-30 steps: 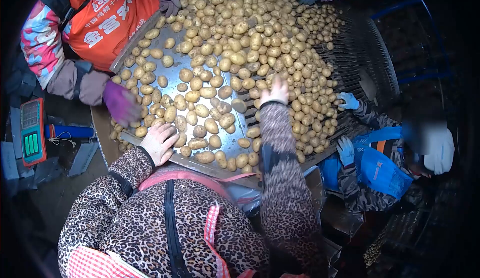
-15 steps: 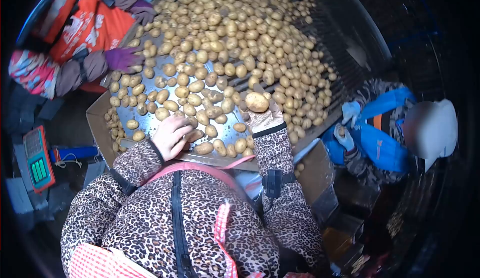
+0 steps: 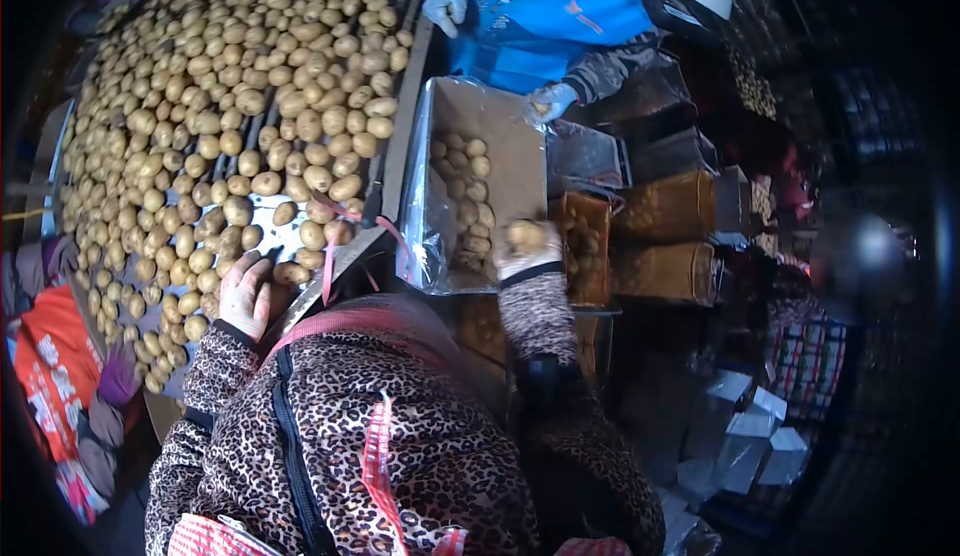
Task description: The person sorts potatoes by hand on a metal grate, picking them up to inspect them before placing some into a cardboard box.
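Observation:
My right hand [image 3: 538, 258] is closed round a potato [image 3: 524, 237]. It is at the right wall of a cardboard box [image 3: 505, 116], which has a clear plastic liner and several potatoes [image 3: 470, 196] inside. My left hand [image 3: 243, 298] rests at the near edge of the sorting table [image 3: 330, 268], its fingers stretched out and touching the potatoes there. One potato [image 3: 291, 274] lies just right of those fingers. Many loose potatoes [image 3: 230, 96] are spread over the table.
Across the box a co-worker in a blue apron [image 3: 560, 16] has one gloved hand [image 3: 553, 102] at its far right corner. Another person's purple glove [image 3: 120, 376] shows at the left. An orange-brown crate [image 3: 585, 246] with potatoes and several lined boxes [image 3: 665, 206] stand to the right.
The view has turned right. My right hand has carried the potato from above the table across to the cardboard box. My left hand stays at the table's near edge.

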A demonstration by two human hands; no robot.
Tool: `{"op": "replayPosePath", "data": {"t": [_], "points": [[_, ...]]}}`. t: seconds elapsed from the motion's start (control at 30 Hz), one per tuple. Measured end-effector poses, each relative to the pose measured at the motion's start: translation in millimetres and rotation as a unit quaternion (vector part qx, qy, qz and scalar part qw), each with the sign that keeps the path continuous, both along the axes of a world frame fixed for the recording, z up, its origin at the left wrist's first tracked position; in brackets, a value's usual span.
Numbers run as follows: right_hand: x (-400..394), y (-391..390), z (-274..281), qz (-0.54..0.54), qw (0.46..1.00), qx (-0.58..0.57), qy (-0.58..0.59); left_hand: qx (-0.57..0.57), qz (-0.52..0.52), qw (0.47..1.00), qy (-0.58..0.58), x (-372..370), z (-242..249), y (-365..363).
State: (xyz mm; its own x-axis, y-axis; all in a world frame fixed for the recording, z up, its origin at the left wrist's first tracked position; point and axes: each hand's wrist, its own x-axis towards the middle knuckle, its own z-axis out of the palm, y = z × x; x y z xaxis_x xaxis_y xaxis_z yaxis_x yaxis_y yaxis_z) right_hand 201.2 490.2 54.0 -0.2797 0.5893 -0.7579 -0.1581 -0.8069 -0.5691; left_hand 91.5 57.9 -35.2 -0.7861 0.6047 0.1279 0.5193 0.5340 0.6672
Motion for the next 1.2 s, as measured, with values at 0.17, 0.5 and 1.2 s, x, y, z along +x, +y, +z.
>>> {"op": "replayPosePath", "data": {"t": [0.17, 0.5, 1.2], "points": [[51, 80, -28, -0.187, 0.973, 0.089, 0.097, 0.035, -0.102, 0.986, 0.123, -29, 13, 40], [-101, -62, 18, 0.438, 0.845, 0.227, 0.204, -0.233, 0.091, 0.960, 0.128, -51, -30, -18], [-238, -331, -93, 0.705, 0.031, 0.703, 0.086, -0.201, 0.251, 0.945, 0.055, 109, -11, -85]]}}
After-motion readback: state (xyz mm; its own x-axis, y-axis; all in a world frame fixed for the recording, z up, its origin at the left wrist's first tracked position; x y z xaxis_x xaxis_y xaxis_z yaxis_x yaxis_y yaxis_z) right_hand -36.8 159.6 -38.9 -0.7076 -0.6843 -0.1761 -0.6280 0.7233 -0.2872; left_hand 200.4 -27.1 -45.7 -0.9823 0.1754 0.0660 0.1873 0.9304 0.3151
